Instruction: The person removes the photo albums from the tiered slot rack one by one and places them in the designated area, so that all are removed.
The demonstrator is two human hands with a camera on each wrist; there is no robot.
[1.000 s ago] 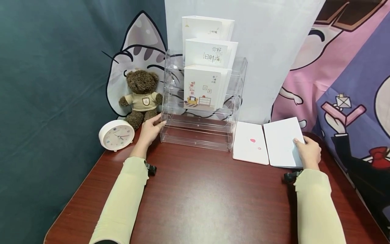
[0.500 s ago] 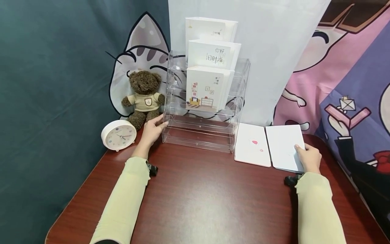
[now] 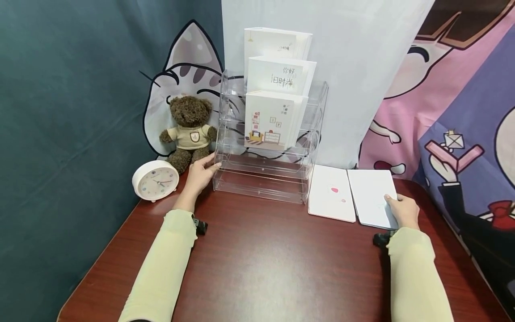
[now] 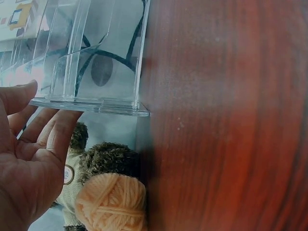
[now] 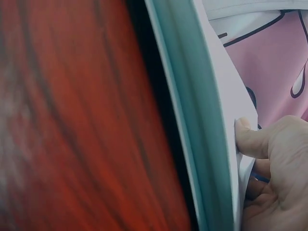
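Note:
A clear acrylic tiered rack [image 3: 263, 192] stands at the back of the table, holding white books [image 3: 263, 120] in its upper tiers. My left hand [image 3: 199, 174] grips the rack's left side panel; the left wrist view shows the thumb [image 4: 24, 94] by the panel's edge and the fingers along its outer face. To the right of the rack, my right hand [image 3: 404, 209] holds the right edge of a white book [image 3: 372, 194], thumb on its cover and fingers under it. Beside it lies another white book [image 3: 331, 201] with small red marks.
Left of the rack, a white alarm clock [image 3: 156, 181] stands near a brown teddy bear [image 3: 191, 129]. An orange yarn ball [image 4: 110, 202] shows by the bear in the left wrist view. Printed curtains [image 3: 100, 89] hang behind the dark red table [image 3: 257, 259].
My right hand has brought the held book down flatter and squarer beside the other white book. The left hand keeps its hold on the rack. The head view has shifted slightly.

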